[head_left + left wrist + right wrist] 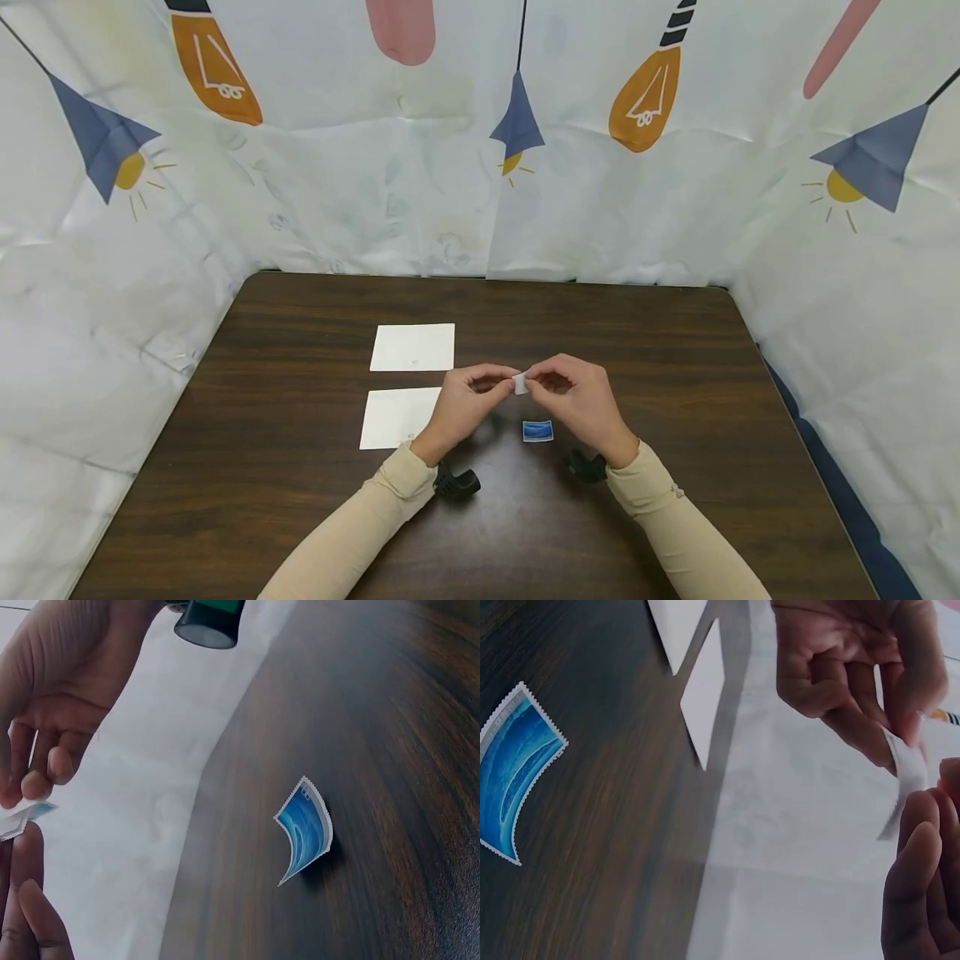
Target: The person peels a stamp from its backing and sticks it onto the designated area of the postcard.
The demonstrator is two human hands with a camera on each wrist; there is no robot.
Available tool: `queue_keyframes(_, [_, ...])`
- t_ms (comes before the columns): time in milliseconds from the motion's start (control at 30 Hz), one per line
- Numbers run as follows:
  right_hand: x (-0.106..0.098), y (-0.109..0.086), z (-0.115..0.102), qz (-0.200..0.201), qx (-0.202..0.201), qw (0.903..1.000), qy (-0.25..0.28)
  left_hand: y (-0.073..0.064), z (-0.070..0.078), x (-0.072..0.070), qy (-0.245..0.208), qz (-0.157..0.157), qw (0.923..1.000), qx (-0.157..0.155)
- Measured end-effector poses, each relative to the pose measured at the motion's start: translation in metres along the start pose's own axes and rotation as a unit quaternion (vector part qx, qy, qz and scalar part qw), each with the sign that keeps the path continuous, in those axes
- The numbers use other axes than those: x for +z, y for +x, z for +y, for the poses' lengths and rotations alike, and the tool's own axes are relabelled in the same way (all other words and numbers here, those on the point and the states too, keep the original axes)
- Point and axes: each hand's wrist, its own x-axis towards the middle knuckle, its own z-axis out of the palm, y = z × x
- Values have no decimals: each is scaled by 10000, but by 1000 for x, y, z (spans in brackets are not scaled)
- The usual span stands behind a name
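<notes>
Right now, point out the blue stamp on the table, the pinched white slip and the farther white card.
Blue stamp (537,431): head view, middle of its printed face.
Pinched white slip (910,766): right wrist view, its pale curved face.
Farther white card (412,347): head view, middle of its upper face.

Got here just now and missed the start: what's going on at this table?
Someone's left hand and right hand together hold a small white slip by the fingertips, above a dark table. A blue stamp-like piece lies on the table, curved and untouched. To the left lie a farther white sheet and a nearer white sheet, the latter partly hidden by the left hand.
</notes>
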Motion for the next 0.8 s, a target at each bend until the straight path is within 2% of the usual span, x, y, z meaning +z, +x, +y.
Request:
queue_keyframes(200, [6,0,1,96,-254,9993,-273,1,-1,1,-176,22,9998,-64])
queue_keyframes(500, [11,1,2,20,19,9982,-597,0,-3,2,-424,93,9983,-394])
queue_keyframes(800, [18,1,4,30,91,9964,-839,0,-6,1,-608,59,9963,-608])
